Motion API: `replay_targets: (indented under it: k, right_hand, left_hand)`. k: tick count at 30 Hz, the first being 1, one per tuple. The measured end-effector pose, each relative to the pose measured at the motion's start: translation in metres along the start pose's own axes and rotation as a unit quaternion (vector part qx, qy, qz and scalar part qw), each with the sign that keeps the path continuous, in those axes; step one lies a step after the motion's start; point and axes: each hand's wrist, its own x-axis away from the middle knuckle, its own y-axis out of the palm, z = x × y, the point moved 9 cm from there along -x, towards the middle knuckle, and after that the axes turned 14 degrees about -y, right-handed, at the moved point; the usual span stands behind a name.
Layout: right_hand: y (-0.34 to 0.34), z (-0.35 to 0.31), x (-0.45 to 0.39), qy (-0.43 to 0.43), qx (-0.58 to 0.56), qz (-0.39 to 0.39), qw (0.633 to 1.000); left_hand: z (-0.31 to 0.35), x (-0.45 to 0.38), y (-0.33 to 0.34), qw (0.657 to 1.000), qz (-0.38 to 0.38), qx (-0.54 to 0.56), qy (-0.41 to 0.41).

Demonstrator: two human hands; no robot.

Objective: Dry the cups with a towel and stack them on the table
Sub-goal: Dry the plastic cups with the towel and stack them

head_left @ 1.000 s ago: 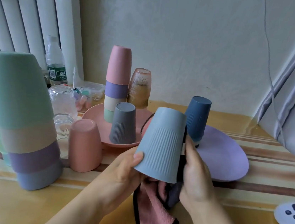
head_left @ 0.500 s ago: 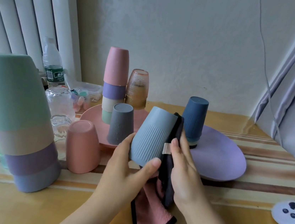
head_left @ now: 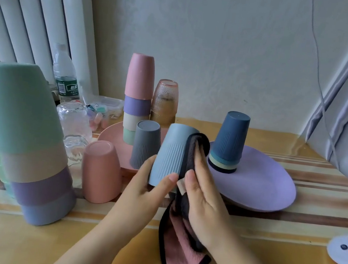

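My left hand [head_left: 144,185] grips a light blue ribbed cup [head_left: 171,153] upside down, tilted, above the table. My right hand [head_left: 201,190] presses a pink towel with a dark back [head_left: 178,253] flat against the cup's right side; the towel's tail hangs down to the table. A stack of ribbed cups topped by a dark blue one [head_left: 230,136] stands on the purple plate [head_left: 267,187]. A grey ribbed cup [head_left: 145,146] and a tall stack of pastel cups [head_left: 138,96] stand on the pink plate [head_left: 111,137]. A single pink cup [head_left: 100,171] sits upside down on the table.
A big stack of smooth cups [head_left: 25,135] stands near left. Behind it are clear glasses [head_left: 74,124], a water bottle [head_left: 64,76] and a small plastic box [head_left: 106,106]. An amber glass [head_left: 164,102] stands behind the pink plate. A white controller [head_left: 347,249] lies at right; curtains hang on both sides.
The cup has tilted to the left and turned in my left hand. My right hand has slid the towel up along the cup's right side.
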Motion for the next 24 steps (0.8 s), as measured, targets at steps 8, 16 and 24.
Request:
replay_targets:
  k: [8, 16, 24]
  right_hand:
    - [-0.036, 0.017, 0.0, 0.071, -0.169, 0.147, 0.972]
    - [-0.004, 0.02, 0.01, 0.08, -0.159, 0.082, 0.981]
    - [-0.015, 0.01, 0.0, 0.055, -0.139, 0.093, 0.984]
  left_hand:
    - [-0.011, 0.008, 0.027, 0.981, -0.155, 0.104, -0.045]
    - [-0.014, -0.008, 0.0, 0.985, -0.065, 0.155, -0.037]
    - [-0.005, -0.003, -0.033, 0.988, 0.133, 0.071, 0.026]
